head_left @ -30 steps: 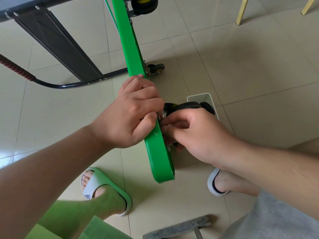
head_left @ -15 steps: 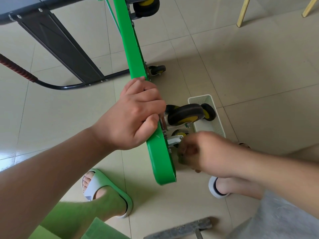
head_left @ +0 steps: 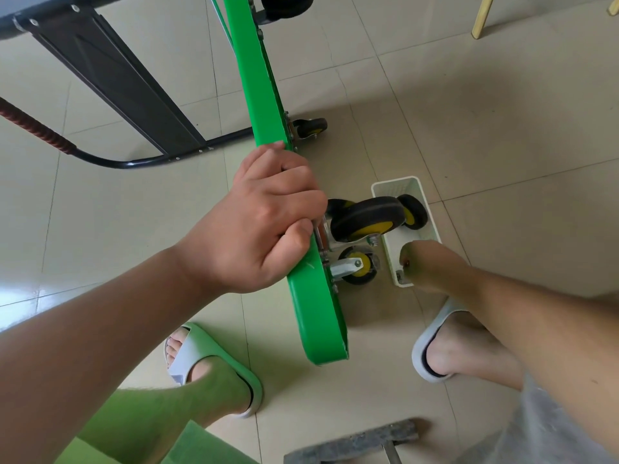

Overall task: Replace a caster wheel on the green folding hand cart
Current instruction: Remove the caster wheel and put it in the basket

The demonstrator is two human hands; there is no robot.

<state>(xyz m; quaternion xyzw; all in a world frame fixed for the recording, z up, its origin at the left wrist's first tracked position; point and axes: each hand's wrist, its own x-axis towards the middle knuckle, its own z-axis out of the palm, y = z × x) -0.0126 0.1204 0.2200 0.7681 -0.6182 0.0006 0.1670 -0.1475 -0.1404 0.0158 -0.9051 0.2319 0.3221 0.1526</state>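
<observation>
Left grip clasps green cart | on edge | long axis near-to-far

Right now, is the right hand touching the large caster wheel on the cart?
No, the right hand is down at the white basket, clear of the large caster wheel on the green cart.

We see it all through one wide-angle camera worn on the person's head, facing forward and steeply down, close above the left hand gripping the green cart, toward the tiled floor.
</observation>
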